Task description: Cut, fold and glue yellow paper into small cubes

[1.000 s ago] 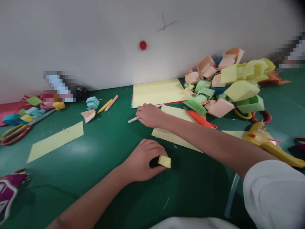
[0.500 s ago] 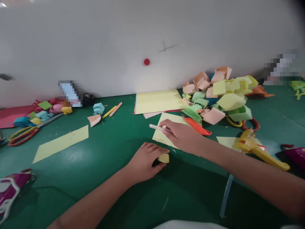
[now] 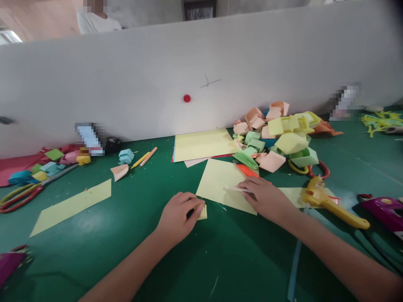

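Note:
Pinched between the thumb and fingers of my left hand (image 3: 178, 216) is a small yellow folded paper piece (image 3: 203, 212), low over the green table. My right hand (image 3: 266, 199) is closed on a thin white stick (image 3: 239, 189), its far end blurred; I cannot make out what kind of stick it is. Under the stick lies a pale yellow paper sheet (image 3: 217, 178). An orange-handled cutter (image 3: 247, 170) rests just beyond my right fingers, partly hidden by them. A long yellow paper strip (image 3: 75, 205) lies to the left of my left hand.
Folded paper boxes (image 3: 291, 142) are heaped at the back right. Near my right forearm lie a yellow glue gun (image 3: 333, 203) and a blue strip (image 3: 295, 268). Scissors (image 3: 34, 191) lie left. A white partition (image 3: 141, 79) closes off the back; a person (image 3: 97, 23) is beyond it.
The view has tilted up, bringing a person into sight. My right hand has drawn back rightward with the stick, uncovering more of the sheet. My left hand has shifted slightly left with the folded paper.

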`<move>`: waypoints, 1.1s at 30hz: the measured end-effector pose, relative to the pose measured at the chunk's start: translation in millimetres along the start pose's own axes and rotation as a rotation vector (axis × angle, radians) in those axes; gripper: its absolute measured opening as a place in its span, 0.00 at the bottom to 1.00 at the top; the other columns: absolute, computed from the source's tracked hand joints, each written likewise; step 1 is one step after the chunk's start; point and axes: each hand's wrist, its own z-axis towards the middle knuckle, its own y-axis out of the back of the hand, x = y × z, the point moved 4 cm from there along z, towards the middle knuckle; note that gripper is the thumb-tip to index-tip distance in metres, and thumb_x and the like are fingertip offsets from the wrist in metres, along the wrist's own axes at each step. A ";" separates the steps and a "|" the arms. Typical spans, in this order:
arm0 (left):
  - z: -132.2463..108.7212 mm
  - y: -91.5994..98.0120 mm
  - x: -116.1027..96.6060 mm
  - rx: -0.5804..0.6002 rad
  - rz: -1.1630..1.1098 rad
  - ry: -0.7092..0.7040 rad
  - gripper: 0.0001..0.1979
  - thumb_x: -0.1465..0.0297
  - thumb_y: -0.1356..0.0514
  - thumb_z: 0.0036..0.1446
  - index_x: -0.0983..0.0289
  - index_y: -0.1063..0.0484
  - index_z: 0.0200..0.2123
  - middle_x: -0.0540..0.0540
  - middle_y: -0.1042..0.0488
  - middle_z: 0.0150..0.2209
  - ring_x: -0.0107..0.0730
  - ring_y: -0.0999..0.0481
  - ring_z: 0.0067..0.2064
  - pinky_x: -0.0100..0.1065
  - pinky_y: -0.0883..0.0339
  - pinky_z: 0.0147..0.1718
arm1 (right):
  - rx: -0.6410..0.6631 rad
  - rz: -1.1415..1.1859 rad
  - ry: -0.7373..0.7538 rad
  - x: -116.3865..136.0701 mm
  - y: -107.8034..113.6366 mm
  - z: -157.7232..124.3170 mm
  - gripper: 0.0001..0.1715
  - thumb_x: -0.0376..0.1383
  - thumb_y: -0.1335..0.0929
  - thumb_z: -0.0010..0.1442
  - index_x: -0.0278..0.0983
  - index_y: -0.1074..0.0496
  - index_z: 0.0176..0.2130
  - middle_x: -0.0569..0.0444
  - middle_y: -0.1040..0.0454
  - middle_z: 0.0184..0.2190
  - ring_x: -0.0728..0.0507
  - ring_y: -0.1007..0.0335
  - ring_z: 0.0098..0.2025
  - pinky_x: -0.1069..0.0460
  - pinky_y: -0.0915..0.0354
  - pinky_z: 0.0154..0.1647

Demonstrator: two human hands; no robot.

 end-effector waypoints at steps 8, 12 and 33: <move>-1.8 2.1 -5.6 0.081 0.025 -0.060 0.26 0.58 0.36 0.59 0.56 0.32 0.60 0.56 0.25 0.53 0.46 0.26 0.52 0.47 0.30 0.50 | -0.006 -0.018 0.017 -1.2 1.2 -7.0 0.18 0.37 0.40 0.68 0.42 0.25 0.51 0.49 0.24 0.53 0.38 0.29 0.51 0.41 0.30 0.48; 1.8 1.8 0.2 0.041 0.104 -0.054 0.18 0.65 0.40 0.63 0.57 0.29 0.56 0.56 0.23 0.50 0.44 0.25 0.49 0.45 0.29 0.47 | 0.001 -0.003 0.037 0.4 4.7 -7.5 0.19 0.37 0.40 0.68 0.42 0.25 0.51 0.49 0.23 0.54 0.37 0.29 0.52 0.39 0.29 0.49; 2.5 14.7 19.8 -0.061 0.310 -0.207 0.18 0.67 0.44 0.66 0.57 0.31 0.58 0.59 0.27 0.58 0.48 0.30 0.59 0.50 0.36 0.56 | 0.052 0.066 0.219 19.4 11.4 -16.0 0.19 0.40 0.38 0.69 0.39 0.24 0.53 0.47 0.25 0.58 0.36 0.32 0.61 0.37 0.35 0.61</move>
